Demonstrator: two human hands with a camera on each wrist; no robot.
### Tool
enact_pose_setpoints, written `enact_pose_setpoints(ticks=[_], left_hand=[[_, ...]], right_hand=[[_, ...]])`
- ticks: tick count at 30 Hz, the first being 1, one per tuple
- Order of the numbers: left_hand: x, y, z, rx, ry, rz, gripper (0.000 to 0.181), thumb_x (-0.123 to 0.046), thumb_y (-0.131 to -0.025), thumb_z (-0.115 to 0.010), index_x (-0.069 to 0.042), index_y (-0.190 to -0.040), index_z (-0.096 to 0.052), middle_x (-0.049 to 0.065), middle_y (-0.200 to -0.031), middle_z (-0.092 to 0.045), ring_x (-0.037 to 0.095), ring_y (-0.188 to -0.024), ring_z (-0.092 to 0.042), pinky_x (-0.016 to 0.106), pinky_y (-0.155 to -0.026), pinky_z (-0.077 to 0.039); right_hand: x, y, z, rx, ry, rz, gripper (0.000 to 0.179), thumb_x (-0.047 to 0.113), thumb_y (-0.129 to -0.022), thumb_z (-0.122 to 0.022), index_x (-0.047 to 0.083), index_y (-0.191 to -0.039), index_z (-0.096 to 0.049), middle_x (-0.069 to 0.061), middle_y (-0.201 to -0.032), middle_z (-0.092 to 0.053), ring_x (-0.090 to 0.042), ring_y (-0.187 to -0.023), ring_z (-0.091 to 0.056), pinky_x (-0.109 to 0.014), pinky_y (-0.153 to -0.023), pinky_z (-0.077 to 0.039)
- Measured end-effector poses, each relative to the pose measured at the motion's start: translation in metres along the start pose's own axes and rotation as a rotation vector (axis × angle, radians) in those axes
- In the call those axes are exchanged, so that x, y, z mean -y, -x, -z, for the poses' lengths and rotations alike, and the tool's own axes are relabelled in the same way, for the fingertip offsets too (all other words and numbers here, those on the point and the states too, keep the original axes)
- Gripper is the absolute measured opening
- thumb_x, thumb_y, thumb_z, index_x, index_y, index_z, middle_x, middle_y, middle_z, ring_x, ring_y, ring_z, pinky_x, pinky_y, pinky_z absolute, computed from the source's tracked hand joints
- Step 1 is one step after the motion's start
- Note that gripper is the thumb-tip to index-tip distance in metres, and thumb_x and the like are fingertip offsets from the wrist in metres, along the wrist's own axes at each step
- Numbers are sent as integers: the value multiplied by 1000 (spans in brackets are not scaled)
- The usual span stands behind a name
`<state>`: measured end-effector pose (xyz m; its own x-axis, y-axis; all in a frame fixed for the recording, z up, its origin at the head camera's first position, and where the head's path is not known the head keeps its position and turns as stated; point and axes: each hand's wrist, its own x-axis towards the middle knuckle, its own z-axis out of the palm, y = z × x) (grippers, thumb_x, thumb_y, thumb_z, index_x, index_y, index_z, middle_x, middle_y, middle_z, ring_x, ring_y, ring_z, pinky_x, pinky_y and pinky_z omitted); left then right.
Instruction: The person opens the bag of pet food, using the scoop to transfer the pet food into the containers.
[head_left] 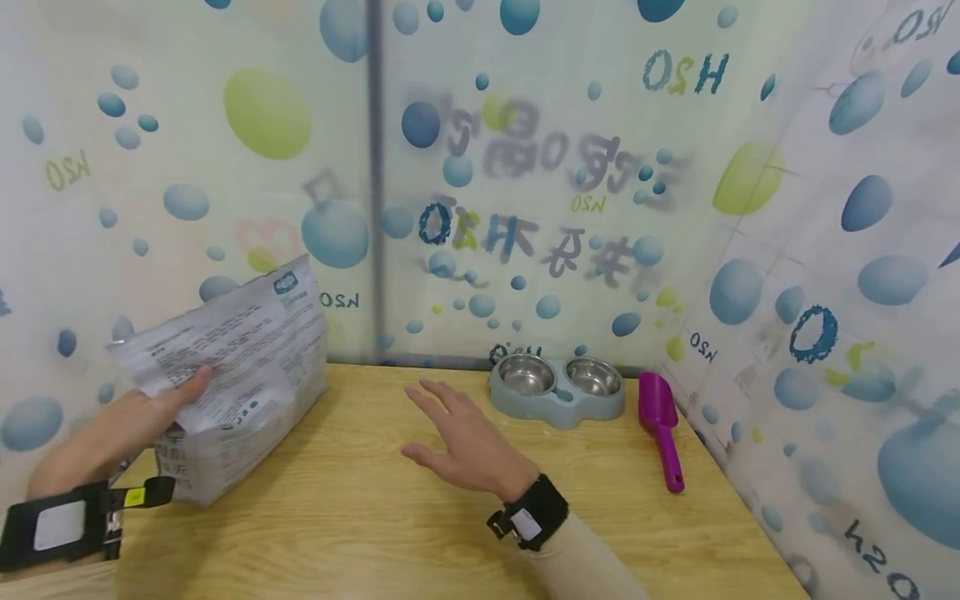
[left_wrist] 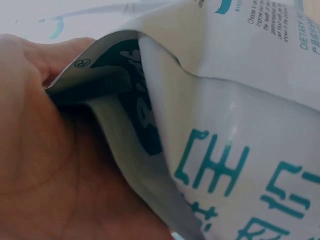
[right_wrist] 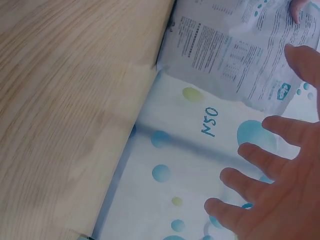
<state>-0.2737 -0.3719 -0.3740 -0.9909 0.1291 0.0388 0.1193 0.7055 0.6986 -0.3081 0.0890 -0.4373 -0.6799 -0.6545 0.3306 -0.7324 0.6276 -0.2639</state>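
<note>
I take the double bowl (head_left: 557, 412) as my landmark; it sits at the back of the wooden table (head_left: 360, 508), close to the bubble-printed curtain (head_left: 480, 50). Well to the left of the double bowl I have the white printed bag (head_left: 258, 396), tilted, with a teal logo near its upper corner. I cannot tell whether its base bears fully on the wood.

My left hand (head_left: 156, 410), on the far side of the bag from the double bowl, grips it: the thumb lies across the printed face, while the other fingers are hidden behind. From the left wrist I see the palm beside a folded edge and big green characters on the bag.

My right hand (head_left: 472, 442) is just left of the double bowl and nearer me, spread wide with the fingers apart, holding nothing and well apart from the bag. Just right of the double bowl lies a purple scoop (head_left: 661, 421), its handle pointing my way.
</note>
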Motion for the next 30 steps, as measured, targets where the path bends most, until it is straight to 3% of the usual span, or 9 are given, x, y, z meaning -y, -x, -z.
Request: enact_pose_setpoints(ticks=[2,3,8,12,16,20,24,30], left_hand=[[-4,0,-4,10,10,-20,79,-54,-127,-19,-6,-186,2,53,-175,-30,80,-146,-52,80,-86,-61],[-6,1,-4,60,-3,-33,78,-53,-127,-14,-6,-185,9,54,-176,-24,84,-148,-45,83,-87,-59],[-16,-4,-14,48,-17,-61,79,-52,-127,-14,-3,-185,4,54,-174,-27,84,-148,-45,89,-90,-55],[-24,-6,-24,38,-30,-87,79,-52,-127,-14,0,-185,1,54,-171,-32,83,-146,-49,88,-90,-57],[-34,-10,-34,47,-66,-99,79,-53,-126,-13,-4,-186,5,53,-175,-27,84,-149,-43,93,-94,-53],[-46,-14,-44,30,-66,-128,78,-52,-127,-19,-10,-187,7,48,-181,-22,82,-154,-39,98,-103,-45],[-55,-15,-55,16,-56,-154,75,-48,-128,-25,-7,-187,-1,45,-180,-31,77,-153,-47,94,-105,-49],[-71,-17,-73,49,-53,-190,75,-49,-129,-26,-7,-187,-6,42,-181,-35,72,-154,-52,88,-108,-53]], right_hand=[[2,-2,-1,1,7,17,83,56,-118,-65,22,-186,-31,-12,-191,-35,-39,-176,-40,-63,-141,-38],[3,-4,-1,0,12,25,82,55,-118,-65,22,-186,-31,-12,-191,-35,-37,-176,-40,-62,-141,-38],[9,-9,-3,-4,10,55,81,52,-119,-65,20,-186,-32,-14,-191,-34,-36,-175,-41,-61,-140,-39],[13,-12,-6,-10,12,72,80,52,-120,-64,20,-186,-31,-14,-191,-35,-36,-173,-45,-59,-139,-42],[16,-14,-6,-24,15,90,78,51,-121,-62,20,-186,-31,-15,-190,-36,-37,-171,-48,-59,-137,-44],[17,-15,-5,-31,3,92,78,49,-121,-62,20,-186,-31,-15,-190,-36,-37,-171,-48,-58,-138,-44],[19,-16,-5,-15,-21,79,77,48,-122,-61,22,-187,-29,-15,-191,-34,-37,-172,-46,-56,-138,-44],[25,-19,-7,-1,-69,83,77,47,-122,-62,21,-187,-29,-17,-191,-33,-37,-172,-46,-55,-135,-48]])
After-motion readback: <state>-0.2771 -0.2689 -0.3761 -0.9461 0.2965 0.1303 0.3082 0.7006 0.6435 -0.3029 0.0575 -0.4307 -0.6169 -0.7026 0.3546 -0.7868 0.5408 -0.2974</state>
